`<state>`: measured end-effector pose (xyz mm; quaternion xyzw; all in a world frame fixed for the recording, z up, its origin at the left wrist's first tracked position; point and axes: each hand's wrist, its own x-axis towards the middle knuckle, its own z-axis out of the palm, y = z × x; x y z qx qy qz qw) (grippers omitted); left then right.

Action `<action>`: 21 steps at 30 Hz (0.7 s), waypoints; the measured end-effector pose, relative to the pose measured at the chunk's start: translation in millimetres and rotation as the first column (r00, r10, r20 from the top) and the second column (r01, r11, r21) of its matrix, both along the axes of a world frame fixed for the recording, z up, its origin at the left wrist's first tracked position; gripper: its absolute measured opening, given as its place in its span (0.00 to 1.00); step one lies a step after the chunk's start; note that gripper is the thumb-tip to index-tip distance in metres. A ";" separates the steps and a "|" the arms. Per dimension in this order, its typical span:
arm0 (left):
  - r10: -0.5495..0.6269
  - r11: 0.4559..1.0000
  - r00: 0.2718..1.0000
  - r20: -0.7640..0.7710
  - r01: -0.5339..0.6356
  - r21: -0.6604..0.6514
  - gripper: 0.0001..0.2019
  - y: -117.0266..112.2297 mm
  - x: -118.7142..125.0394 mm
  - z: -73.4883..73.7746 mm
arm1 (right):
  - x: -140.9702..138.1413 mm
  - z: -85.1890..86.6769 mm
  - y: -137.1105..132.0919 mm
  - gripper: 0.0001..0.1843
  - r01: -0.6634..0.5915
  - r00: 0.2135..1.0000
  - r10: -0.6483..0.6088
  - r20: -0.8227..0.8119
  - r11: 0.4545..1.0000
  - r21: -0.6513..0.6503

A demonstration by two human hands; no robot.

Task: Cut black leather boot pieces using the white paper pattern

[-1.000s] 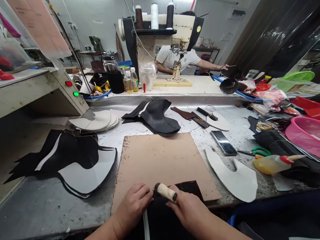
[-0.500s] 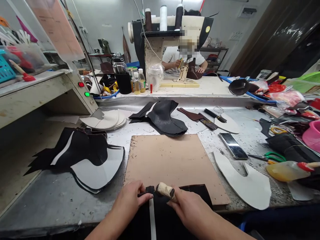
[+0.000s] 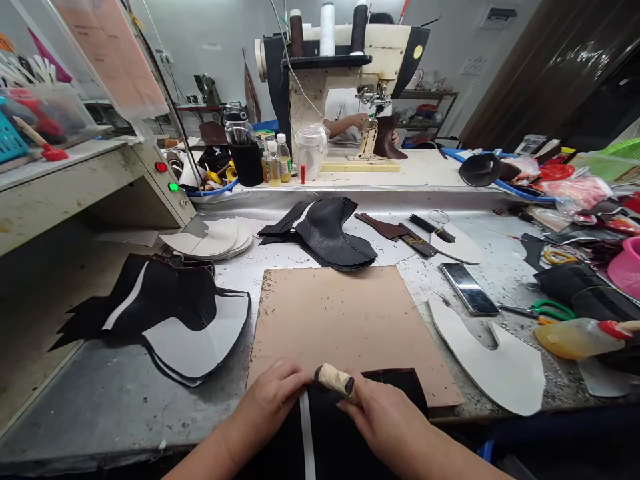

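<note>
My right hand [image 3: 387, 417] is closed round a tool with a pale wrapped handle [image 3: 335, 380], whose dark end points up and to the right. My left hand [image 3: 267, 407] presses with curled fingers on a black leather piece [image 3: 395, 387] that has a white strip [image 3: 306, 433] running down it. The piece lies over the near edge of a brown cardboard pad [image 3: 345, 313]. The tool's working end is hidden between my hands.
Stacks of black and white cut pieces [image 3: 170, 313] lie left, black uppers [image 3: 325, 233] behind the pad. A white sole-shaped piece [image 3: 490, 360], phone [image 3: 467, 288], green scissors [image 3: 547, 310] and glue bottle [image 3: 575, 337] are right. A person sews at a machine [image 3: 365, 60] across the table.
My left hand closed in against the tool handle, covering the black tab it pinched. The handle tilted slightly. The person opposite shifted at the sewing machine.
</note>
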<state>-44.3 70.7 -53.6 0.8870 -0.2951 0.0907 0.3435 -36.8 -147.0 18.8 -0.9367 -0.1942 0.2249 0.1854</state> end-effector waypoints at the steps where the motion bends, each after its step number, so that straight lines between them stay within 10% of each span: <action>1: -0.024 0.999 0.998 0.057 0.022 0.031 0.12 1.6 -0.7 0.1 | 0.4 -0.5 -0.4 0.07 0.001 1.000 -0.001 0.003 1.000 0.001; 12: -0.076 0.991 0.945 0.319 0.037 0.125 0.10 5.0 -3.5 -4.7 | -4.0 0.3 1.6 0.10 0.004 0.998 -0.021 0.052 0.953 0.302; 21: -0.030 0.991 0.965 0.261 -0.005 0.132 0.09 0.2 -7.7 -1.3 | -1.4 2.2 6.3 0.12 0.000 0.998 -0.010 0.062 0.987 0.159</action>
